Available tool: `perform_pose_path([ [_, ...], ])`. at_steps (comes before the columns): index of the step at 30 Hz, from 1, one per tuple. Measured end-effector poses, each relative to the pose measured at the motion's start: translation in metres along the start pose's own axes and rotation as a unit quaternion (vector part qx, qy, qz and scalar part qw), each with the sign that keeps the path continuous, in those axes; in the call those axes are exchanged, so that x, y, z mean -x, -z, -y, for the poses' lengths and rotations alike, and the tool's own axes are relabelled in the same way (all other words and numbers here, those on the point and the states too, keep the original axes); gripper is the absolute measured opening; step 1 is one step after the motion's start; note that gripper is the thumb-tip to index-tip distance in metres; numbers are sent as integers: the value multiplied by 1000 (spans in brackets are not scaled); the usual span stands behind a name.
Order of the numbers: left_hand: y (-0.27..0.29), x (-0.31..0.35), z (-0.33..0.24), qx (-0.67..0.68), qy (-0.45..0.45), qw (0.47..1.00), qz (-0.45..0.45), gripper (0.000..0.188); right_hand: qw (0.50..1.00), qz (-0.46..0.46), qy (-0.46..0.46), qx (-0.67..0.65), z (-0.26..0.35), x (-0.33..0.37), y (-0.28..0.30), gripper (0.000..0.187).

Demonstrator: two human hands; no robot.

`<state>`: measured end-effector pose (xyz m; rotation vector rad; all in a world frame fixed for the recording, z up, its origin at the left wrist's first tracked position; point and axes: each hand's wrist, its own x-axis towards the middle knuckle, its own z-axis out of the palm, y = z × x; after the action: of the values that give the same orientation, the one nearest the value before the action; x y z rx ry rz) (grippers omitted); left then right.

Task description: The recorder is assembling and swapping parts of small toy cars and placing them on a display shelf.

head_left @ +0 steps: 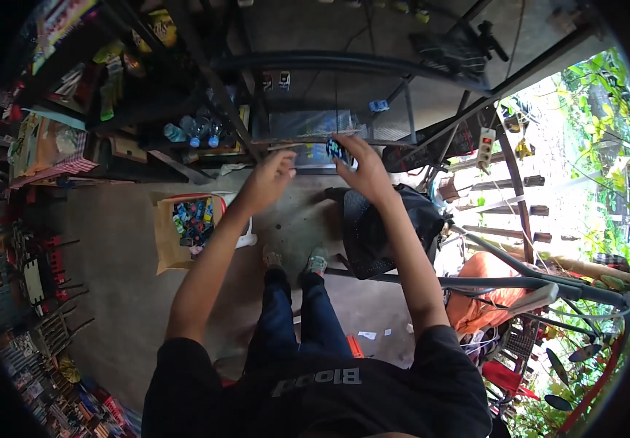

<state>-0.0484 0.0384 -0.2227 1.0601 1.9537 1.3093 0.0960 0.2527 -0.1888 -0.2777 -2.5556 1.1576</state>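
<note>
My right hand is raised at the front edge of the metal rack, its fingers closed round a small blue-and-black toy car. The fingers partly cover the car, so its full shape is hidden. To its left, my left hand hangs in the air with loosely bent fingers and nothing visible in them. Beyond both hands, a clear plastic-like sheet or box lies on the rack. On the floor left of my legs stands an open cardboard box of small colourful toys.
A dark metal rack spans the front, with small toy cars and bottles on it. A black bag-like cover sits right of my feet. Metal tubes and an orange cloth lie farther right. Crowded shelves line the left.
</note>
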Motion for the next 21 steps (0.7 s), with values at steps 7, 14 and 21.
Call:
perform_pose_path([
  [7, -67, 58, -101, 196, 46, 978, 55, 53, 972, -8, -108, -206, 89, 72, 50, 59],
  [14, -91, 54, -187, 420, 73, 904, -22, 47, 864, -85, -95, -487, 138, 92, 93, 50],
  [21, -69, 44, -229, 332, -31, 939, -87, 41, 945, -125, 19, -303, 135, 78, 112, 45],
])
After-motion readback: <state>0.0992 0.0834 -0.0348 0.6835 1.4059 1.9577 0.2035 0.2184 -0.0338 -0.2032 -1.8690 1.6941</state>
